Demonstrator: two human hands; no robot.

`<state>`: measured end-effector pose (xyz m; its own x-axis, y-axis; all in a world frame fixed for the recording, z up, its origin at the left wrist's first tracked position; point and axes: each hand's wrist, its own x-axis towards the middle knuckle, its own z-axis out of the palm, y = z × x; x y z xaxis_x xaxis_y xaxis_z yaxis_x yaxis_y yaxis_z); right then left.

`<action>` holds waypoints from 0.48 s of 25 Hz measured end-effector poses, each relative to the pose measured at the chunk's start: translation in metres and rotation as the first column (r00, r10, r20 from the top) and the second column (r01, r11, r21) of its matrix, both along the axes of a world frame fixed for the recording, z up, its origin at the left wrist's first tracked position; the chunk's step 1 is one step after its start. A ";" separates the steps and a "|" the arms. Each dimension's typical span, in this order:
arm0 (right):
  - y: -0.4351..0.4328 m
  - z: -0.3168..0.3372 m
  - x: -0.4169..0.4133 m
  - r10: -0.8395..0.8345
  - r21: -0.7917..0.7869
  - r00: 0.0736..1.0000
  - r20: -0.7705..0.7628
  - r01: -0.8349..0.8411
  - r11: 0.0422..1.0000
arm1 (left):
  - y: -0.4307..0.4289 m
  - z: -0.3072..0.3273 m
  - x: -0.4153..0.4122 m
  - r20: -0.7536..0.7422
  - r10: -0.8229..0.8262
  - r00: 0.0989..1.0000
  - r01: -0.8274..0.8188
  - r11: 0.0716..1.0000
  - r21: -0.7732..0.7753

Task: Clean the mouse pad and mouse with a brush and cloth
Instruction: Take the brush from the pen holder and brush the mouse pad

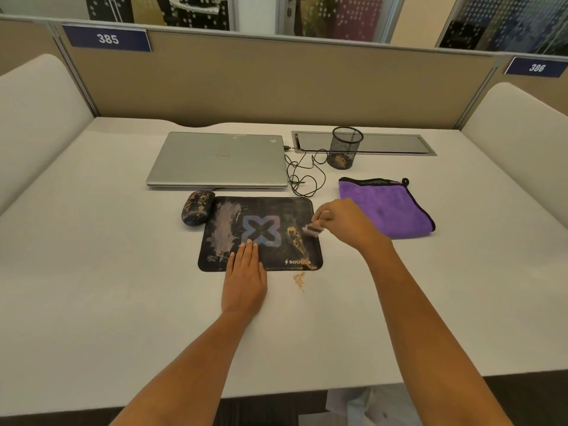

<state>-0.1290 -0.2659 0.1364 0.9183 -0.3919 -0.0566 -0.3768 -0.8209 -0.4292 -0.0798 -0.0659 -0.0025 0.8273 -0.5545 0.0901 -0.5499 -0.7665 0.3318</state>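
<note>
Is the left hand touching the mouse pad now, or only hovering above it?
Touching. The head view shows the left hand lying flat across the near edge of the mouse pad, with straight fingers resting on its surface.

A white tabletop (92, 272) fills the cubicle. Behind it stands a beige partition panel (276, 84) in a grey frame, which carries plate 385 (107, 38) at the left and plate 386 (536, 67) at the right (both blue). A pale curved left divider (37, 112) and right divider (522, 124) close the sides. Above the partition are glass walls (338, 13) with white dots. A grey cable hatch (393, 143) is set in the tabletop. The light is soft and even.
</note>
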 end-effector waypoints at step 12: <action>0.024 0.005 -0.034 0.038 -0.021 0.995 -0.092 -0.040 0.999 | -0.001 0.000 0.000 0.006 0.002 1.000 -0.002 1.000 0.002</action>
